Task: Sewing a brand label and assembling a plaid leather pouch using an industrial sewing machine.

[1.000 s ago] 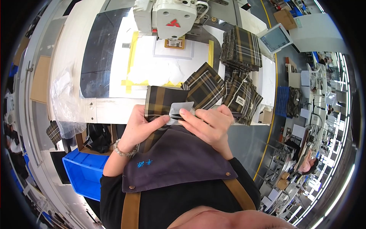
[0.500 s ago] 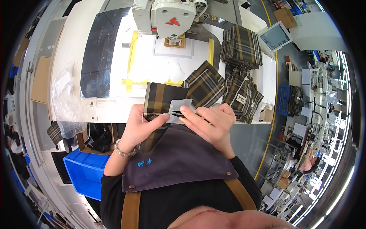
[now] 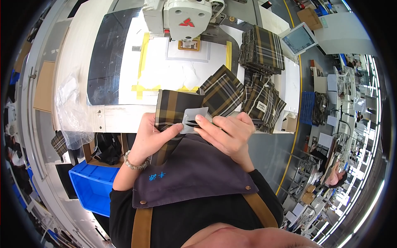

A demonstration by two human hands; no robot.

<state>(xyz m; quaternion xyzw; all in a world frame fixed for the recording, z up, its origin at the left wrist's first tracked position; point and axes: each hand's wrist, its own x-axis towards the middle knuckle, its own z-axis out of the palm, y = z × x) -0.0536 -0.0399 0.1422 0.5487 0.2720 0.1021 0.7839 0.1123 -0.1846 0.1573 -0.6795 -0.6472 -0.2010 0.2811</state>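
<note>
A brown and yellow plaid fabric piece (image 3: 173,108) lies over the near edge of the sewing table (image 3: 124,118), with a small pale grey patch (image 3: 195,117) on it. My left hand (image 3: 154,137) grips the plaid piece from below, thumb pressed next to the patch. My right hand (image 3: 225,133) holds the patch from the right, fingertips on its slit. Both hands are close to my chest, above a dark grey apron (image 3: 194,173).
A white sewing machine head (image 3: 186,16) stands at the back over a yellow-taped white plate (image 3: 165,66). Stacks of plaid pieces (image 3: 262,49) and plaid garments (image 3: 260,105) lie to the right. A small screen (image 3: 298,39) and a blue bin (image 3: 93,188) are nearby.
My right fingers have shifted slightly on the grey patch. The plaid piece and my left hand stay almost where they were.
</note>
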